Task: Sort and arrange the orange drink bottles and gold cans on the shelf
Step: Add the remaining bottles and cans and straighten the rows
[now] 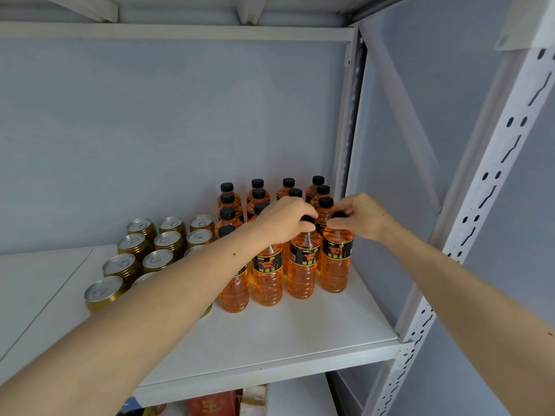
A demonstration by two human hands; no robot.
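Observation:
Several orange drink bottles with black caps stand in rows at the right back of the white shelf [300,334]. My left hand [285,219] grips the cap of a front-row bottle [301,265]. My right hand [359,216] pinches the cap of the rightmost front bottle [335,262]. Two more front bottles [267,274] stand to the left, one partly behind my left forearm. Several gold cans [133,244] with silver tops stand in rows left of the bottles; my forearm hides some of them.
A white perforated upright [468,241] frames the shelf's right front corner, and a grey side panel closes the right side. The grey back wall stands behind the rows. An upper shelf hangs overhead. Red and white boxes [222,402] sit on the shelf below.

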